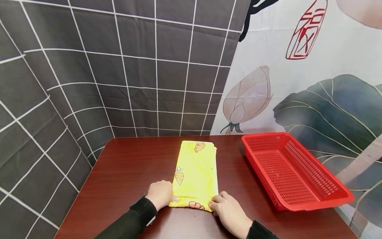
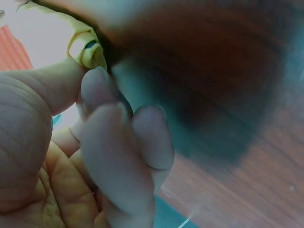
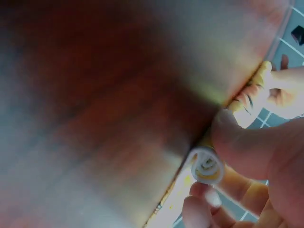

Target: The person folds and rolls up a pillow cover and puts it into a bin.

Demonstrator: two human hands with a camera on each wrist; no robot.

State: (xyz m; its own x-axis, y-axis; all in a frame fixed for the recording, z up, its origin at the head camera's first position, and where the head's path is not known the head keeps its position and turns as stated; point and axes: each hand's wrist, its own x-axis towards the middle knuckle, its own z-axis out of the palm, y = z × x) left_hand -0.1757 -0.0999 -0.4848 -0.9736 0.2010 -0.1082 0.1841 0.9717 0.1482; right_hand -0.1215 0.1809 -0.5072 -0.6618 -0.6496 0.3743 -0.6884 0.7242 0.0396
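Note:
A yellow cloth (image 1: 195, 169) with orange carrot prints lies folded in a long strip on the dark wooden table (image 1: 125, 176). Its near end is rolled up. My left hand (image 1: 162, 194) pinches the left end of that roll (image 2: 88, 47) between thumb and curled fingers. My right hand (image 1: 222, 207) pinches the right end, where the spiral of the rolled cloth (image 3: 205, 166) shows in the right wrist view. Both hands sit at the table's near side, in black sleeves.
An empty red perforated plastic basket (image 1: 293, 171) stands on the table to the right of the cloth. Behind the table hang a dark grid-patterned curtain (image 1: 104, 66) and a white lotus-print cloth (image 1: 298, 83). The table's left edge is near my left arm.

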